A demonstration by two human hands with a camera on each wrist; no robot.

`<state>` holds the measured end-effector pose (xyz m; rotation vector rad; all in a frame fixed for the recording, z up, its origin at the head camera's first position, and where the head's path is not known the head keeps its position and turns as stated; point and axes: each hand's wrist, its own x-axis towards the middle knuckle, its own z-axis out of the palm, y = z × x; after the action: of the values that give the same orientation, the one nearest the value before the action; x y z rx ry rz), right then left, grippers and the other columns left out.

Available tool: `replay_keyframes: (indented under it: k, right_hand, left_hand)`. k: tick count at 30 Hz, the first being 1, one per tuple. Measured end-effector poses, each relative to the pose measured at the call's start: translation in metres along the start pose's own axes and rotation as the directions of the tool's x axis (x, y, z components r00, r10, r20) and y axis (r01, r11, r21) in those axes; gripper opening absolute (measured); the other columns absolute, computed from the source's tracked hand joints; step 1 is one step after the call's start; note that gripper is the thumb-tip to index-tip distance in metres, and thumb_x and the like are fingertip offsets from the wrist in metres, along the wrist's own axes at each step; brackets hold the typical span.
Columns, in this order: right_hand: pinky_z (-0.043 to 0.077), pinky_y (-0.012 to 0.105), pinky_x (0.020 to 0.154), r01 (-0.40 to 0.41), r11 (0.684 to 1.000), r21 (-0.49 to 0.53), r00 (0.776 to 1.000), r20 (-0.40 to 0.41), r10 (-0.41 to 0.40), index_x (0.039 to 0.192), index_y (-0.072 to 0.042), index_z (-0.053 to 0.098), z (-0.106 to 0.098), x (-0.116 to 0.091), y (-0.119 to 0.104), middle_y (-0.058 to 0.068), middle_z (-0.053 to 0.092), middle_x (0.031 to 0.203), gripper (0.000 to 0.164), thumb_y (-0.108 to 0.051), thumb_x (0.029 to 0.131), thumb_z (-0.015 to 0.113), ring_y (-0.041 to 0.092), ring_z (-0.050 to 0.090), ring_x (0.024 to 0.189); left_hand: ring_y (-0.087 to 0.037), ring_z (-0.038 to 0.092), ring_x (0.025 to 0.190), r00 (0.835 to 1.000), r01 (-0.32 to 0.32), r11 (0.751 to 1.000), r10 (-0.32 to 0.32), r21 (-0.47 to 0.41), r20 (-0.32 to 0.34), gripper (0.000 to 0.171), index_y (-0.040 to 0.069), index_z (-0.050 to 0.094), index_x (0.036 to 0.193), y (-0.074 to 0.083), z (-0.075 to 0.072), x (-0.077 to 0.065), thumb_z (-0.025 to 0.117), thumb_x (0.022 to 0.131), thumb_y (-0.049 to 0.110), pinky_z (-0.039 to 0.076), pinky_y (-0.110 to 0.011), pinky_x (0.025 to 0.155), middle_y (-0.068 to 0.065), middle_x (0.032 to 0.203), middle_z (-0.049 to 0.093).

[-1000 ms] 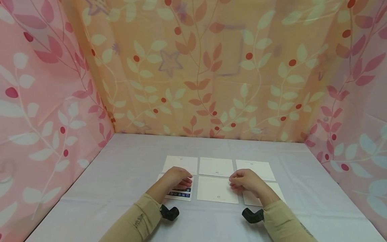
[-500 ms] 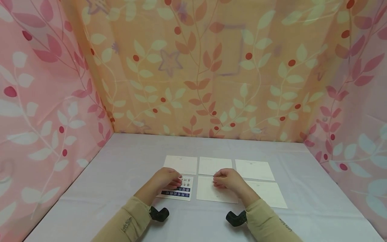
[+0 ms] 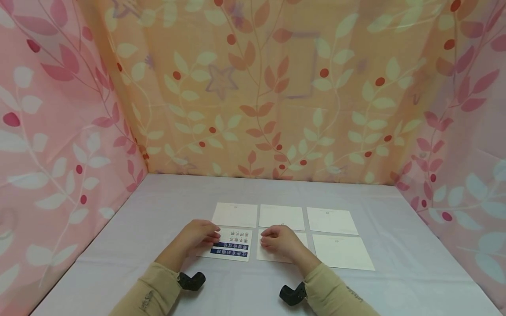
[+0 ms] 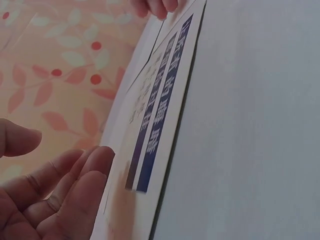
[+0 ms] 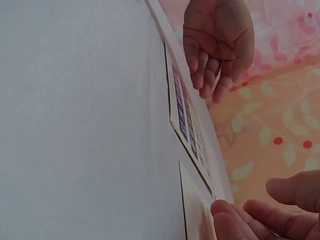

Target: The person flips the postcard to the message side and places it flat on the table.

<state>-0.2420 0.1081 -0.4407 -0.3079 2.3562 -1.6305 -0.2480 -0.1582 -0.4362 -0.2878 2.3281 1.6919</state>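
Note:
A card printed with dark blue bands and characters (image 3: 233, 248) lies at the front left of two rows of cards. My left hand (image 3: 195, 237) is over its left end, thumb apart from the loosely bent fingers, holding nothing. In the left wrist view these fingers (image 4: 75, 195) hover beside the card's surface. My right hand (image 3: 282, 241) is above the front middle blank card (image 3: 265, 255), hiding much of it. The right wrist view shows its thumb and fingers (image 5: 235, 222) spread apart with nothing between them, close over that card's edge.
Three pale blank cards, back left (image 3: 234, 215), back middle (image 3: 281, 216) and back right (image 3: 333, 220), form the rear row. Another blank card (image 3: 343, 253) lies front right. A white cloth covers the table (image 3: 407, 245). Patterned curtains (image 3: 253, 109) close off the back and sides.
Both hands have moved to the left. The right hand went from the front right card to the middle one; the left hand uncovered more of the printed card. The cards stay where they were.

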Motion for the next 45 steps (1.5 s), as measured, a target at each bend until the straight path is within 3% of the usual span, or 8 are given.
replay_keyframes:
  k: [4, 11, 17, 28, 36, 45]
  right_hand:
    - [0.053, 0.027, 0.066, -0.003, 1.0, 0.005, 1.0, 0.003, 0.003, 0.1, 0.005, 0.063, 0.008, 0.0, -0.001, 0.009, 0.066, 0.087, 0.021, -0.007, 0.083, 0.064, 0.014, 0.063, 0.075]
    - [0.054, 0.029, 0.068, -0.032, 0.996, 0.086, 0.999, 0.007, 0.031, 0.103, 0.006, 0.061, 0.02, 0.002, -0.001, 0.012, 0.066, 0.091, 0.023, -0.006, 0.084, 0.063, 0.017, 0.065, 0.077]
    - [0.054, 0.029, 0.067, -0.051, 0.995, 0.085, 0.999, -0.002, 0.052, 0.103, 0.005, 0.062, 0.025, 0.001, -0.003, 0.01, 0.065, 0.089, 0.021, -0.005, 0.084, 0.063, 0.016, 0.065, 0.078]
    - [0.054, 0.029, 0.066, -0.059, 0.995, 0.085, 0.998, -0.001, 0.06, 0.104, 0.005, 0.062, 0.028, 0.0, -0.006, 0.009, 0.064, 0.088, 0.023, -0.007, 0.084, 0.063, 0.016, 0.064, 0.077]
    - [0.054, 0.03, 0.067, -0.055, 0.995, 0.081, 0.998, 0.006, 0.055, 0.104, 0.005, 0.061, 0.03, 0.0, -0.007, 0.01, 0.064, 0.089, 0.024, -0.008, 0.084, 0.063, 0.018, 0.065, 0.078]
    - [0.054, 0.03, 0.068, -0.066, 0.994, 0.083, 0.998, 0.009, 0.065, 0.104, 0.005, 0.061, 0.031, 0.0, -0.008, 0.009, 0.064, 0.089, 0.024, -0.008, 0.084, 0.063, 0.017, 0.065, 0.079]
  left_hand:
    - [-0.018, 0.064, 0.071, 0.999, -0.023, 1.0, 0.023, 0.012, -0.024, 0.025, -0.005, 0.062, 0.099, -0.003, -0.012, -0.001, 0.052, 0.09, 0.016, 0.054, -0.029, 0.065, -0.011, 0.083, 0.066]
    - [-0.016, 0.063, 0.07, 0.998, -0.008, 1.0, 0.008, 0.003, -0.068, 0.026, -0.007, 0.06, 0.102, -0.01, -0.031, 0.0, 0.052, 0.09, 0.014, 0.054, -0.029, 0.066, -0.01, 0.085, 0.066]
    - [-0.015, 0.062, 0.07, 0.996, 0.007, 1.0, -0.007, -0.003, -0.088, 0.027, -0.006, 0.06, 0.104, -0.014, -0.041, -0.001, 0.051, 0.091, 0.016, 0.053, -0.028, 0.066, -0.01, 0.085, 0.065]
    - [-0.015, 0.064, 0.07, 0.995, 0.023, 0.999, -0.027, -0.041, -0.101, 0.028, -0.007, 0.058, 0.106, -0.022, -0.045, 0.002, 0.049, 0.092, 0.016, 0.053, -0.027, 0.063, -0.009, 0.082, 0.066]
    - [-0.017, 0.066, 0.07, 0.99, 0.071, 0.995, -0.079, -0.068, -0.113, 0.028, -0.004, 0.057, 0.107, -0.024, -0.043, 0.006, 0.048, 0.093, 0.018, 0.054, -0.027, 0.062, -0.008, 0.081, 0.067]
    - [-0.017, 0.066, 0.069, 0.992, 0.061, 0.995, -0.069, -0.078, -0.104, 0.026, -0.005, 0.059, 0.105, -0.025, -0.042, 0.007, 0.051, 0.091, 0.016, 0.054, -0.028, 0.063, -0.008, 0.08, 0.067]
